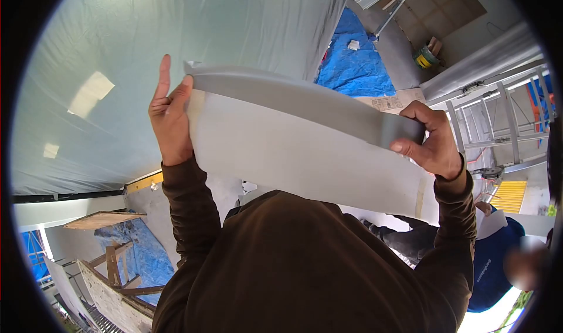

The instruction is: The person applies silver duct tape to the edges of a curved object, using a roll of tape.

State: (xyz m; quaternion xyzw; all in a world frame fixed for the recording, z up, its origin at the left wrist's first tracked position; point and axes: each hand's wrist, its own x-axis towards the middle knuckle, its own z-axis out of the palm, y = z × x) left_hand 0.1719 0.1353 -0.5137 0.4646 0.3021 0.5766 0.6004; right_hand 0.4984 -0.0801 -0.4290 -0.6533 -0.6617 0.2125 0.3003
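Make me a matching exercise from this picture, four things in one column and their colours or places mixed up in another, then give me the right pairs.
Column one
1. Strip
2. Sleeves
3. Slatted panel
4. Tarp near the top

Column two
A. Yellow, towards the right edge
B. Blue and creased
C. Grey, held between the left hand and the right hand
D. Brown and long

Right pairs: 1-C, 2-D, 3-A, 4-B

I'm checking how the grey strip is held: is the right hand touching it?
Touching: the head view shows the right hand holding the grey strip at its right end, thumb against its lower edge.
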